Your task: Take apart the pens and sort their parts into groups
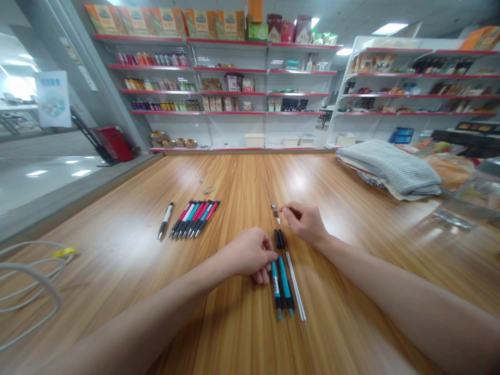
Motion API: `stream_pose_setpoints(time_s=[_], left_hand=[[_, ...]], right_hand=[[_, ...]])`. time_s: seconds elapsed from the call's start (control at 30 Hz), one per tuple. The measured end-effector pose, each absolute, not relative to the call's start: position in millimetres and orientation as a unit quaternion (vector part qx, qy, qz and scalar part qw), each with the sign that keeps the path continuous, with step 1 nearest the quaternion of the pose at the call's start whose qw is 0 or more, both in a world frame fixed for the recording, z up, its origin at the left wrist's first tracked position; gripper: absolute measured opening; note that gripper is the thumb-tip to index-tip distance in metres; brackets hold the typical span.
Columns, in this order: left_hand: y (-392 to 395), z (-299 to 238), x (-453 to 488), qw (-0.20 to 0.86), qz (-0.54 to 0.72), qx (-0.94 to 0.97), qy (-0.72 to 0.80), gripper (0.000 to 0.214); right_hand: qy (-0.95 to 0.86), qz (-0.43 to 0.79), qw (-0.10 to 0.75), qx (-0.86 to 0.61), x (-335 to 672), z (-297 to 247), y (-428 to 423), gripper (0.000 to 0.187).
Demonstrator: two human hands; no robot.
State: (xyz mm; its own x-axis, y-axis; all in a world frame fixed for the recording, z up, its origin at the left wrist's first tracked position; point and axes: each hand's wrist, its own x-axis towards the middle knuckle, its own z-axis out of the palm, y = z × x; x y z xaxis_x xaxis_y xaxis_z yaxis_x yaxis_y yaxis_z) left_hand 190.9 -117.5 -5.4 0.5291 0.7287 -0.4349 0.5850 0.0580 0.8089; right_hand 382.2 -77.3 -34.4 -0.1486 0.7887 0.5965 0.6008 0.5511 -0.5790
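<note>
My left hand [255, 252] is low over the table with its fingers curled, thumb tip at the upper end of a blue pen barrel [275, 281]. Whether it grips the barrel or something small is hidden. A second blue barrel [285, 281] lies alongside, and two white ink refills [296, 286] are to its right. Above the barrels sit two black pen grips [279, 238]. Small metallic pen parts [274, 208] and a white-tipped piece [278, 221] lie farther up. Beside them, my right hand [304, 219] has thumb and forefinger pinched together; anything between them is too small to make out.
Several assembled pens [195, 219] lie in a row on the left, with a white-and-black pen [165, 221] apart. Behind them is a small ring [208, 190]. A pale cable [39, 281] loops at the left edge. Folded cloths [390, 166] and a clear container [472, 195] are at right.
</note>
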Motion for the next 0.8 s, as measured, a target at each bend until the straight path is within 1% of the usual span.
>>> stream_pose_setpoints(time_s=[0.17, 0.57, 0.8], left_hand=[[-118.4, -5.3, 192.8, 0.541, 0.069, 0.688, 0.479, 0.017], [-119.9, -4.2, 194.4, 0.538, 0.069, 0.688, 0.483, 0.023], [-120.0, -4.8, 194.7, 0.531, 0.070, 0.697, 0.477, 0.019]], right_hand=[[-0.752, 0.105, 0.456, -0.465, 382.4, -35.3, -76.5, 0.026], [-0.748, 0.106, 0.460, -0.467, 382.3, -33.7, -76.9, 0.026], [-0.747, 0.104, 0.462, -0.466, 381.2, -34.1, -77.0, 0.026]])
